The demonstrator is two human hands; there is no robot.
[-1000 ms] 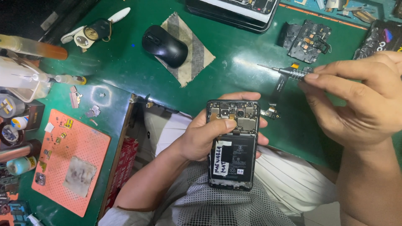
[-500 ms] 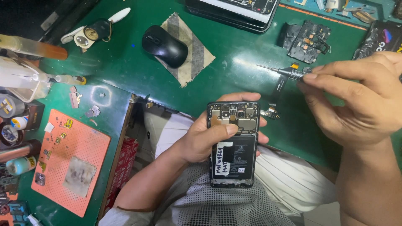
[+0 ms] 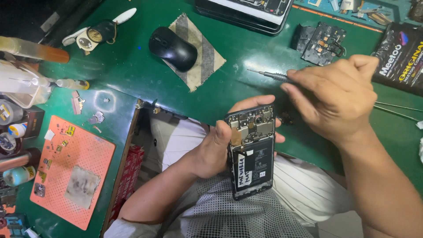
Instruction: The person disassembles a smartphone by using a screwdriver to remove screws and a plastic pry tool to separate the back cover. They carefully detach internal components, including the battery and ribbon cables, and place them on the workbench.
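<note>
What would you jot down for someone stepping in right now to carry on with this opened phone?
Left hand: grips the opened phone by its edge, back cover off, battery and circuit board showing, held over the lap at the bench edge.
Right hand: holds a thin screwdriver, tip pointing left over the green mat, not on the phone.
Nearby: black inner cover parts lie on the mat up right; computer mouse on a cloth; orange work pad at left.
Done: back removed.
Left: board and battery are in place.

screwdriver [image 3: 269, 75] handle hidden inside right hand [image 3: 335, 99]; laptop [image 3: 246, 11] cropped.
</note>
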